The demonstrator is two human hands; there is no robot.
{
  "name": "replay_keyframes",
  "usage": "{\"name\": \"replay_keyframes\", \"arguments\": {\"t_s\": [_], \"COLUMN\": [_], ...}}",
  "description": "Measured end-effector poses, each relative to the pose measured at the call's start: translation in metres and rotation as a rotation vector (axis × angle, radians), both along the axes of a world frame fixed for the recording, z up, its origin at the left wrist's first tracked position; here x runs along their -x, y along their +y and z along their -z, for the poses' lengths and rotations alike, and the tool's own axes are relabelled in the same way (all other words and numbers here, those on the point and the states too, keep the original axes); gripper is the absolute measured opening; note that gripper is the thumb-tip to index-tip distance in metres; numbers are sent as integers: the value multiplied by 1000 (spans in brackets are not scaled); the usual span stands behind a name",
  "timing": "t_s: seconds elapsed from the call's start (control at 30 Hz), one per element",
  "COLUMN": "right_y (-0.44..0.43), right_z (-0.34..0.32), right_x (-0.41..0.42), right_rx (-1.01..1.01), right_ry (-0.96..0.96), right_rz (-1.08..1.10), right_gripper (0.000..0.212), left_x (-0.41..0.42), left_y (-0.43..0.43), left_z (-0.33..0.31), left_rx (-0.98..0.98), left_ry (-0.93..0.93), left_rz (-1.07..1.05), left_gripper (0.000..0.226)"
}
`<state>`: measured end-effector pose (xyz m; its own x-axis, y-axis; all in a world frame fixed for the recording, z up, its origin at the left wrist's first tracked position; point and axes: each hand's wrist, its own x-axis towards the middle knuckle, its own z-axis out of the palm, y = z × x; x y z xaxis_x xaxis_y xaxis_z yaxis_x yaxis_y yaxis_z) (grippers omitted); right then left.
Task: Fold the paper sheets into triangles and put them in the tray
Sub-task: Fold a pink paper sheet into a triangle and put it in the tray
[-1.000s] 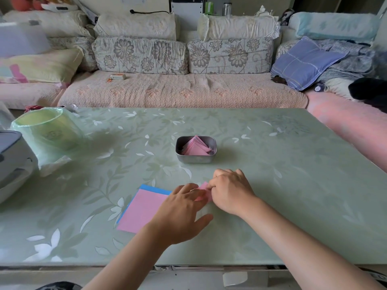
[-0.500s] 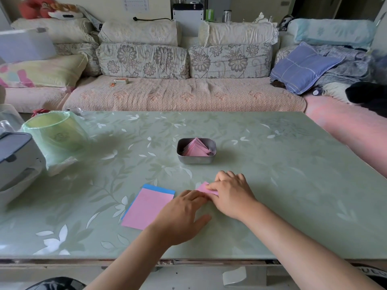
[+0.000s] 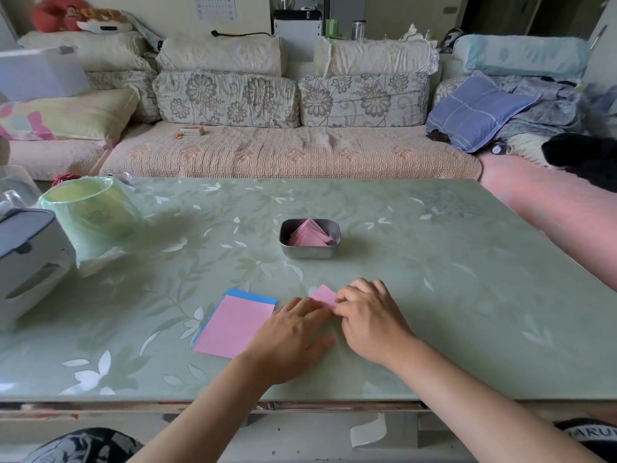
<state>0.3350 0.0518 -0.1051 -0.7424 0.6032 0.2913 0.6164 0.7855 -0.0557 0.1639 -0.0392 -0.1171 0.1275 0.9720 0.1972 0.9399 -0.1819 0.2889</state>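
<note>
Slightly more of the pink sheet shows past the knuckles than half a second ago; both hands sit where they were, near the table's front edge. The left hand lies flat, fingers straight, pressing the sheet down. The right hand curls its fingers onto the sheet's edge, mid-fold. One risk: if the flat hand eases, the edges may slip and crease crooked — and its heel, overlapping the paper stack, could drag it. The metal tray of folded triangles sits well beyond.

Left hand and right hand on pink sheet, tray beyond
</note>
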Motion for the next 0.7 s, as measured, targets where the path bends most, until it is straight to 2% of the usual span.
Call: {"name": "replay_keyframes", "arguments": {"t_s": [0.2,0.7], "right_y": [-3,-2], "right_z": [1,4], "right_x": [-3,-4], "right_rx": [31,128], "right_ry": [-105,-46], "right_rz": [-7,41], "right_gripper": [41,41], "left_x": [1,14], "left_y": [-2,-23], "left_z": [0,-6], "left_rx": [-27,31], "left_ry": [0,56], "left_rz": [-38,-245], "left_gripper": [50,46]}}
